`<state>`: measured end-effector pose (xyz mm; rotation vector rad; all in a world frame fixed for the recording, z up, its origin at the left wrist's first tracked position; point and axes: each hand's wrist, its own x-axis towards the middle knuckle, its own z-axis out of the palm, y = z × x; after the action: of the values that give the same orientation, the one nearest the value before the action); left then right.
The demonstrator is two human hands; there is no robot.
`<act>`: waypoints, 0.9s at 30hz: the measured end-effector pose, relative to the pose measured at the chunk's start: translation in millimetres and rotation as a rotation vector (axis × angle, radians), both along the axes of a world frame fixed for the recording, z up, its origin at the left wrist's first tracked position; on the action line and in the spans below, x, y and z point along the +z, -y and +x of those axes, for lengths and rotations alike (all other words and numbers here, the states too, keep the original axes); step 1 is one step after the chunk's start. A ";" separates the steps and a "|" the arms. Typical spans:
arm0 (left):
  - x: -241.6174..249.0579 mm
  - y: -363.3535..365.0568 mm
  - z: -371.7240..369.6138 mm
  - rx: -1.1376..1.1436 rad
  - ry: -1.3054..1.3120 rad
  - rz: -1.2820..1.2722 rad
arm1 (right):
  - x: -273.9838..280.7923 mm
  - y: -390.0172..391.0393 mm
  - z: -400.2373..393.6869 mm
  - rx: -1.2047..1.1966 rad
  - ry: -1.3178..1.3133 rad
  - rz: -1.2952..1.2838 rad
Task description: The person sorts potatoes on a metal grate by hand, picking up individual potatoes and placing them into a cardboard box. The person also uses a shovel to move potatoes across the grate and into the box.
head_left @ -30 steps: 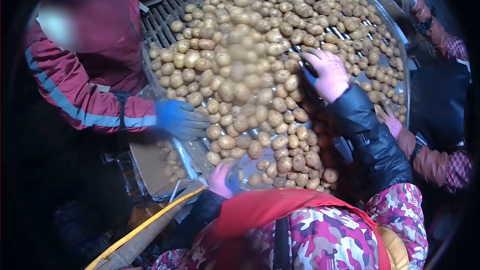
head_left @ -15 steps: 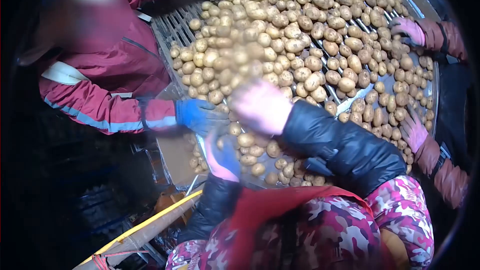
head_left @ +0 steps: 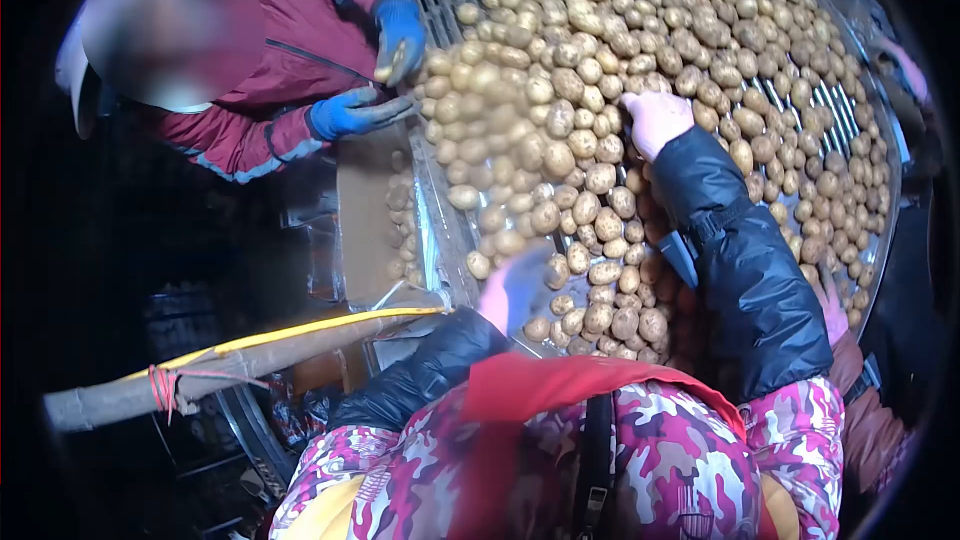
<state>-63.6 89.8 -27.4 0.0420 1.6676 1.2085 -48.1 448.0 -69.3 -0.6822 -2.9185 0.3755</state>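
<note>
Metal slats (head_left: 445, 10), dark and evenly spaced, show bare at the top of a broad sorting surface, and pale bars (head_left: 835, 120) of the same kind glint through gaps on the right. Potatoes (head_left: 600, 178), many of them specked with dirt, cover most of the rest, heaped close through the middle and spread down to the near edge. A thin rim (head_left: 893, 175) closes the right side. Off the left edge sits a brown cardboard-like panel (head_left: 368, 220), with smaller potatoes (head_left: 402, 225) lying beside it.

The wearer's right hand (head_left: 658, 122), in a pink glove, reaches into the heap; its fingers are largely hidden, so whether it grips a potato cannot be told. The left hand (head_left: 515, 288), pink and blue-grey, is blurred over the near left part of the pile, and its hold cannot be told either.

Across the left corner leans a round pole (head_left: 100, 408) with a yellow cord (head_left: 300, 325) along it and pink string (head_left: 165, 390) wound near its end. Beyond, the room falls into darkness. A co-worker in a maroon jacket (head_left: 300, 35) and blue gloves (head_left: 355, 115) stands at the far left; another person's gloved hand (head_left: 832, 305) is at the right edge
</note>
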 end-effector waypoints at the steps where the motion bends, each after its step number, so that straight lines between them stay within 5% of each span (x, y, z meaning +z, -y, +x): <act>1: -3.8 3.2 5.1 -0.103 0.082 -0.031 | 2.9 0.9 1.7 -0.008 -0.006 -0.013; 5: -6.9 13.9 6.9 -0.275 0.165 -0.048 | 3.7 4.7 3.9 -0.021 -0.061 -0.012; 10: -19.2 19.5 12.7 -0.135 0.127 0.036 | 12.2 14.2 4.0 -0.051 0.016 0.041; 19: -13.0 19.8 5.0 -0.273 0.143 0.057 | 13.8 -0.1 -4.0 -0.160 0.085 -0.265; 27: -35.3 25.7 7.2 -0.301 0.138 0.106 | 32.5 8.8 -24.0 -0.103 0.308 -0.141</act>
<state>-56.4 64.1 -62.7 0.2605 1.4181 1.0444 -72.1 439.2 -36.7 -0.9872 -3.1469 0.5098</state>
